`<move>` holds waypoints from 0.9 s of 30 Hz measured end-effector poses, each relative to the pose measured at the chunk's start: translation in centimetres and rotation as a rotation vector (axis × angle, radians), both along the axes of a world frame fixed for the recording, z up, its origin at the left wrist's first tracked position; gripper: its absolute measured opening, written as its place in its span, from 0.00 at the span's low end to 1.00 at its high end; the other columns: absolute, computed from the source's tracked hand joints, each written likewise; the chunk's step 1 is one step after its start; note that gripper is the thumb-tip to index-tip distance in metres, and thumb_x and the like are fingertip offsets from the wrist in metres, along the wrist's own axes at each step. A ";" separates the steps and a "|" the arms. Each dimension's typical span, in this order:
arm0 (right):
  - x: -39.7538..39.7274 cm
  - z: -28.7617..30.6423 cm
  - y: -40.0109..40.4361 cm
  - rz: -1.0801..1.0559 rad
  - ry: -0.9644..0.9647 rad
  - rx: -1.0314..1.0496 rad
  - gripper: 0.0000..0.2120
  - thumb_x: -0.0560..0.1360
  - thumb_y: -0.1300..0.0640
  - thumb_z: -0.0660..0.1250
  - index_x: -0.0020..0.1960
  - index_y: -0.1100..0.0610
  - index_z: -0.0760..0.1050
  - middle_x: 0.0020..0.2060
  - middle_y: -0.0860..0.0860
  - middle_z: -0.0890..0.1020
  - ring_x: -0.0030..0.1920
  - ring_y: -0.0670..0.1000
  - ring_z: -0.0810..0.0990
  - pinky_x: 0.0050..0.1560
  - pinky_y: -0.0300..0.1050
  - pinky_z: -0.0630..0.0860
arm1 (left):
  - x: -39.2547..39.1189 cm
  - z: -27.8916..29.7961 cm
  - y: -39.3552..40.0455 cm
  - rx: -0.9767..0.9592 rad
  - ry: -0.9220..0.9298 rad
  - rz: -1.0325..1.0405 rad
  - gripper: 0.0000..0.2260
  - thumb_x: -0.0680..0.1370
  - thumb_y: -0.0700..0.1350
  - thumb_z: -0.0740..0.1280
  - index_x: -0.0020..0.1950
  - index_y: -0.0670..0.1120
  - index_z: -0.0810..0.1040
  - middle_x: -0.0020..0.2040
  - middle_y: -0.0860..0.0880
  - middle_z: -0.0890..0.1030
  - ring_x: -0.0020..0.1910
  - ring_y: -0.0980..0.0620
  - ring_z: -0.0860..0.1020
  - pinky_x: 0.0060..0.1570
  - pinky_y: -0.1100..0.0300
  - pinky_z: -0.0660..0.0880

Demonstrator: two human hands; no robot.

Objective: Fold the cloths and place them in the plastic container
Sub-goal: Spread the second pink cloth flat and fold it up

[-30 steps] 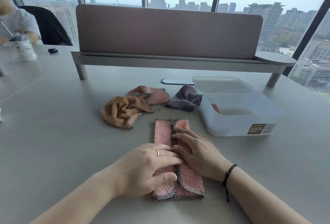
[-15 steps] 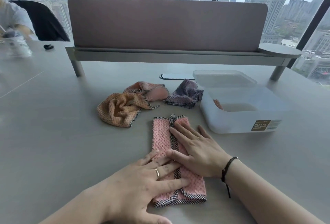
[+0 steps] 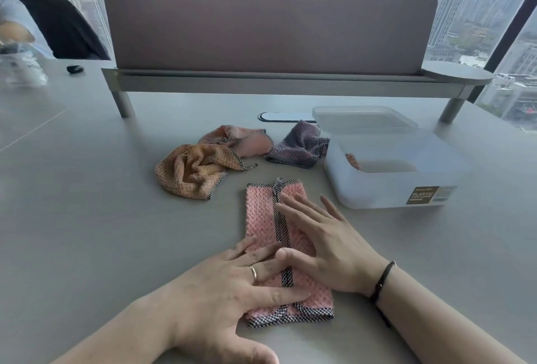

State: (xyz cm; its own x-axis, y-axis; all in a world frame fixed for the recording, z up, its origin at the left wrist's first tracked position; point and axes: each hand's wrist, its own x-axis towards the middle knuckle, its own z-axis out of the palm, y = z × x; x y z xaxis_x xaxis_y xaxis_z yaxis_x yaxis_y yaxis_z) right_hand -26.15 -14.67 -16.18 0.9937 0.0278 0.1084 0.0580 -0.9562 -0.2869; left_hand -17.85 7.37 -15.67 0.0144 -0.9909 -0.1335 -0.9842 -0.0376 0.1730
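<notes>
A pink cloth (image 3: 263, 212) with checked trim lies on the grey table, folded into a long strip with both side flaps meeting at the middle. My left hand (image 3: 232, 285) presses flat on its near left part, fingers spread. My right hand (image 3: 328, 241) lies flat on the right flap, fingers straight and pointing away. Behind lie three crumpled cloths: an orange one (image 3: 194, 169), a pink one (image 3: 241, 141) and a purple one (image 3: 300, 145). The translucent plastic container (image 3: 389, 189) stands to the right, with a bit of pink cloth (image 3: 353, 160) showing inside.
The container's lid (image 3: 363, 119) leans behind it. A desk divider on a raised shelf (image 3: 270, 82) spans the back of the table. At the far left sit another person's arm, a clear bottle (image 3: 21, 68) and a small black object (image 3: 75, 68).
My left hand has spread its fingers and slid toward me along the cloth. My right hand has straightened and moved farther up the right flap. The camera shifted slightly.
</notes>
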 end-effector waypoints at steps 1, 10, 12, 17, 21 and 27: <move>-0.6 0.0 0.2 0.011 -0.021 0.023 0.39 0.74 0.25 0.50 0.79 0.41 0.50 0.79 0.36 0.48 0.78 0.37 0.41 0.79 0.53 0.42 | -0.1 0.0 0.1 -0.012 0.011 0.004 0.33 0.73 0.76 0.51 0.75 0.73 0.40 0.80 0.56 0.36 0.77 0.58 0.29 0.73 0.57 0.27; -3.0 -0.2 0.9 0.036 0.109 -0.087 0.39 0.74 0.24 0.48 0.78 0.36 0.40 0.79 0.38 0.41 0.78 0.41 0.36 0.79 0.54 0.39 | 0.7 -0.8 0.8 -0.443 0.532 0.220 0.21 0.76 0.65 0.65 0.63 0.56 0.80 0.77 0.59 0.67 0.77 0.60 0.60 0.77 0.58 0.58; -3.0 -0.3 0.9 0.029 0.127 -0.104 0.39 0.72 0.22 0.48 0.78 0.35 0.40 0.79 0.37 0.43 0.78 0.42 0.38 0.79 0.54 0.40 | 1.2 -1.2 0.9 -0.538 0.638 0.300 0.13 0.77 0.59 0.69 0.57 0.54 0.81 0.72 0.62 0.72 0.74 0.60 0.67 0.73 0.61 0.62; -3.2 -0.5 0.7 0.008 0.025 0.001 0.41 0.69 0.21 0.55 0.77 0.34 0.51 0.78 0.35 0.51 0.78 0.38 0.44 0.79 0.51 0.46 | 1.3 -1.7 1.0 -0.507 0.480 0.310 0.11 0.73 0.54 0.75 0.54 0.56 0.82 0.70 0.62 0.74 0.73 0.64 0.67 0.72 0.65 0.63; -4.1 -0.6 -0.5 -0.029 -0.149 0.362 0.26 0.70 0.31 0.68 0.66 0.35 0.74 0.73 0.33 0.66 0.75 0.34 0.56 0.77 0.46 0.59 | 1.1 -1.6 1.3 -0.476 0.349 0.274 0.16 0.72 0.62 0.74 0.55 0.56 0.82 0.67 0.60 0.77 0.72 0.65 0.67 0.71 0.61 0.65; -5.2 -1.1 -0.9 0.010 -0.022 0.153 0.18 0.74 0.35 0.57 0.64 0.25 0.70 0.72 0.27 0.60 0.77 0.34 0.49 0.79 0.49 0.52 | 0.7 -1.2 1.5 -0.452 0.290 0.250 0.16 0.72 0.62 0.73 0.56 0.57 0.81 0.68 0.61 0.76 0.72 0.65 0.67 0.71 0.65 0.63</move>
State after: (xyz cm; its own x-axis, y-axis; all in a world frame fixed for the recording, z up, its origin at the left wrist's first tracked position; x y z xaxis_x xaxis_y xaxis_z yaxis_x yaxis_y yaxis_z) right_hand -31.32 -15.55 -17.25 0.9908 0.0194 0.1339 0.0755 -0.9007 -0.4277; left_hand -17.17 8.86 -16.85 0.2809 -0.9217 0.2673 -0.8651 -0.1226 0.4864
